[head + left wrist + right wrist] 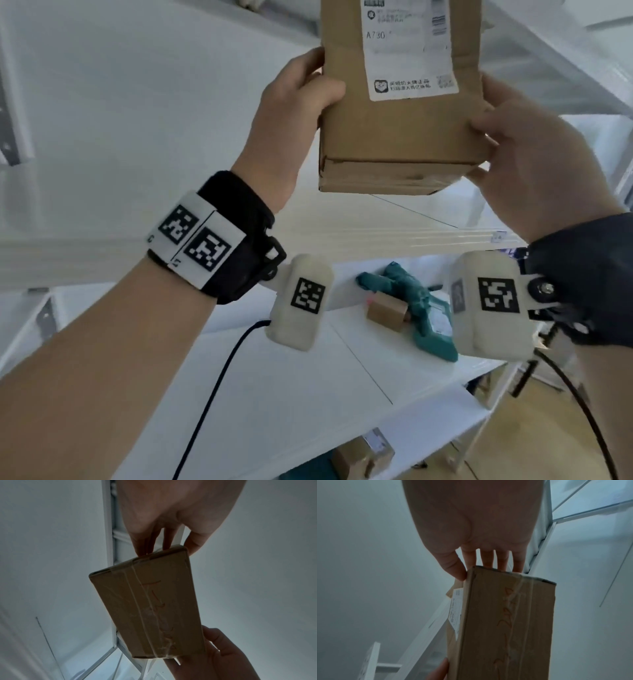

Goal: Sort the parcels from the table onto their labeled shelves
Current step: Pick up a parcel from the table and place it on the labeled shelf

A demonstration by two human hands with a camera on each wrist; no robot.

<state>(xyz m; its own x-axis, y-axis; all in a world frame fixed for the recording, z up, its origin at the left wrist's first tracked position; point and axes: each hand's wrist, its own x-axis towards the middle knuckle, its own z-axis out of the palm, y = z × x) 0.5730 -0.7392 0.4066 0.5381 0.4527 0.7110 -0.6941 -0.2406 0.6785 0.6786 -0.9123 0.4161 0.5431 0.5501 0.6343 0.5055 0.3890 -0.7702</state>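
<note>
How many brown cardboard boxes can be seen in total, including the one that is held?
3. The large box is held up between both hands; a small box lies on the middle shelf beside the teal parcel; another box sits on the shelf below. More may be hidden.

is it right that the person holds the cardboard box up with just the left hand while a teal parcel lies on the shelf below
Not quite: both hands hold the cardboard box, the left hand and the right hand on opposite sides, as the head view shows. The teal parcel does lie on the shelf below.

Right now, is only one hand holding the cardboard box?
No: the left hand grips one side of the cardboard box and the right hand grips the opposite side.
</note>
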